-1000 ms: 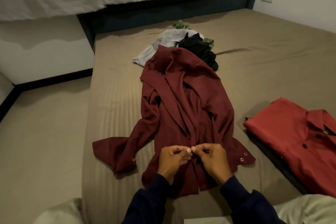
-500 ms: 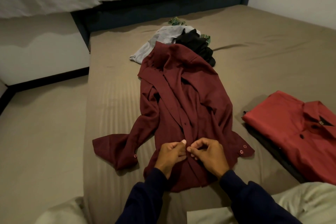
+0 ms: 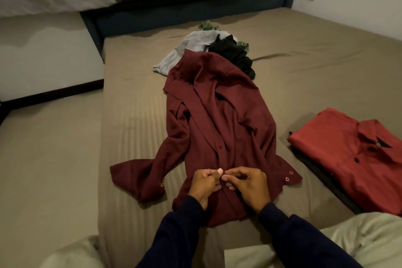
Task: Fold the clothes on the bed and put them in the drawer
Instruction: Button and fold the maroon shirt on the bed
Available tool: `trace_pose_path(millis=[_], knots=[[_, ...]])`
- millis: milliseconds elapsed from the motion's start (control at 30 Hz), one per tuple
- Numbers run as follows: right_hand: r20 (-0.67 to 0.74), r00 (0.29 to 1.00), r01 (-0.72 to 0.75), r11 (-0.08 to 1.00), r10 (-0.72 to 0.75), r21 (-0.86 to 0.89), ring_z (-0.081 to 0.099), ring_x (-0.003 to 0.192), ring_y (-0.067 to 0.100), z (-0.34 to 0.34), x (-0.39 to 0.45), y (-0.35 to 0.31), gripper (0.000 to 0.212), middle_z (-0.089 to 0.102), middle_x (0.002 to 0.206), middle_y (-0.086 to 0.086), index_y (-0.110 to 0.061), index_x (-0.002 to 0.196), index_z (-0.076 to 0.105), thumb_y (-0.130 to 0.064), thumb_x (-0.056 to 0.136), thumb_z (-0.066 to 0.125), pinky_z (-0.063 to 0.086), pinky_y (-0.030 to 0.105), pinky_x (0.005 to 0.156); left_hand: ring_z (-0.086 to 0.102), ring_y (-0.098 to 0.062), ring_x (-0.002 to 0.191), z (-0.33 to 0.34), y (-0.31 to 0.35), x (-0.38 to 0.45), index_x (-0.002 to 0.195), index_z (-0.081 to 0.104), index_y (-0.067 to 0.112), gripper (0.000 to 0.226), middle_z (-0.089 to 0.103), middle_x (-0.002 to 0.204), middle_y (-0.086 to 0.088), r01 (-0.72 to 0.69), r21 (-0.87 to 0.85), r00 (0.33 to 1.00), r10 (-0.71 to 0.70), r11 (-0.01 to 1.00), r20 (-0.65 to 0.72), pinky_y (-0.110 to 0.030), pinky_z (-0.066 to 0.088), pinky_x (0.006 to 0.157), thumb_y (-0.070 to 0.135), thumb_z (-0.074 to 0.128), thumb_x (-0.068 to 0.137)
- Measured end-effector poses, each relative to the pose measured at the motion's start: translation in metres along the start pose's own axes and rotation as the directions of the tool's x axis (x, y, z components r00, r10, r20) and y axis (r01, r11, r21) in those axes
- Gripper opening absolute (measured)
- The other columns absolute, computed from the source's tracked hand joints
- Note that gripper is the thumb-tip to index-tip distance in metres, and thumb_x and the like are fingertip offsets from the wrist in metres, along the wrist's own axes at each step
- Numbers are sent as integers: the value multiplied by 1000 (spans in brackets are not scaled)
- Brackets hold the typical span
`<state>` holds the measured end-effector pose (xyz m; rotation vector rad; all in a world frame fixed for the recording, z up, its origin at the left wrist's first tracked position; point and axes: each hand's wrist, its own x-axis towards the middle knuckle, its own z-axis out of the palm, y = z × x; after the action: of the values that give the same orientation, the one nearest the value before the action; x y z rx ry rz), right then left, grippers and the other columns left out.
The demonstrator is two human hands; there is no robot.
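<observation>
Both hands have crept a little farther up the dark red shirt [image 3: 219,128], which lies spread out near the middle of the bed [image 3: 326,67]. Left hand [image 3: 205,184] and right hand [image 3: 248,185] touch fingertips, each pinching the shirt's front edge. A folded red shirt [image 3: 348,152] sits to the right.

My fingers [image 3: 226,178] cover the spot on the maroon shirt [image 3: 219,128] where they meet, so I can't tell whether a button sits there. The red shirt [image 3: 348,154] runs off the right edge. Dark cloth [image 3: 322,183] under it barely shows. The green cloth [image 3: 208,25] lies mostly buried behind the grey garment [image 3: 191,48].
</observation>
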<state>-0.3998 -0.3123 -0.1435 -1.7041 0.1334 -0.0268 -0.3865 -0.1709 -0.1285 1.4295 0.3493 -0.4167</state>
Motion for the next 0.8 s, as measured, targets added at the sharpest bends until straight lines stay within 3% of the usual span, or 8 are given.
trace_pose_path(millis=[233, 433, 633, 800], knots=[[-24, 998, 53, 993, -56, -110, 73, 63, 18, 2, 1, 6, 12, 74, 77, 5, -7, 88, 75, -4, 79, 82, 59, 26, 60, 71, -10, 81, 1, -4, 0, 88, 71, 5, 19, 76, 83, -4, -19, -21, 1000, 19, 1000, -2, -19, 55, 72, 15, 60, 99], [-38, 986, 151, 966, -163, -212, 71, 63, 15, 4, -1, 13, 13, 72, 82, 4, -13, 85, 76, 0, 82, 79, 60, 30, 60, 72, -19, 90, -4, -9, -2, 92, 74, 2, 11, 76, 93, -14, -35, -57, 999, 33, 998, -34, -26, 58, 81, 13, 72, 91], [-26, 969, 223, 911, -247, -348, 67, 68, 8, 6, 1, 18, 19, 69, 82, -6, -23, 81, 74, -6, 80, 82, 59, 30, 64, 63, -5, 57, 2, -8, 2, 84, 69, 0, 14, 66, 57, 3, -12, -31, 996, 9, 999, -93, -21, 54, 66, 3, 61, 94], [-23, 975, 200, 924, -219, -325, 68, 65, 6, 6, -1, 14, 13, 70, 78, -8, -18, 82, 77, -7, 79, 84, 57, 25, 62, 69, -19, 80, 6, -11, 7, 84, 71, 0, 21, 73, 86, -17, -20, 60, 995, 26, 998, -98, -27, 57, 78, 8, 56, 97]])
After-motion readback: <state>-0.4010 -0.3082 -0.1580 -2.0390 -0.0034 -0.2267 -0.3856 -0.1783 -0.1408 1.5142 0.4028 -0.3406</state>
